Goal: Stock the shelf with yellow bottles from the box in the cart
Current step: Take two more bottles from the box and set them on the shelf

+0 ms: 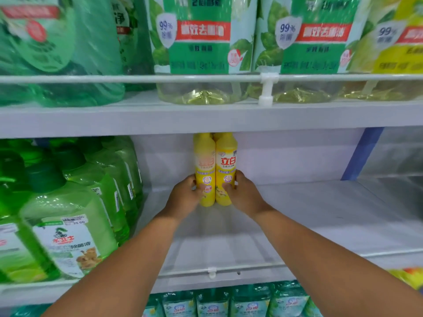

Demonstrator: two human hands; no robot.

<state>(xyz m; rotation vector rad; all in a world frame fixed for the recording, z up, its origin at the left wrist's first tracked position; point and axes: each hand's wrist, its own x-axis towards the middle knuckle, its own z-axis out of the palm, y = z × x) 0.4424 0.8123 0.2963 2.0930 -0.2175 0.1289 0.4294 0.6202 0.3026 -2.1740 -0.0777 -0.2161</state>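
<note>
Two yellow bottles [215, 168] gripped upright, shelf [320, 225] rear

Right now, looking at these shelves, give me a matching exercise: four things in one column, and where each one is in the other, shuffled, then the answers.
Things:
1. yellow bottles
2. green jugs
3. refill pouches
4. teal packs

Places:
A. top shelf, behind a white rail
B. bottom shelf, below the arms
C. middle shelf, at the back, gripped by the left hand and right hand
D. middle shelf, left side

Pairs: 1-C, 2-D, 3-A, 4-B
</note>
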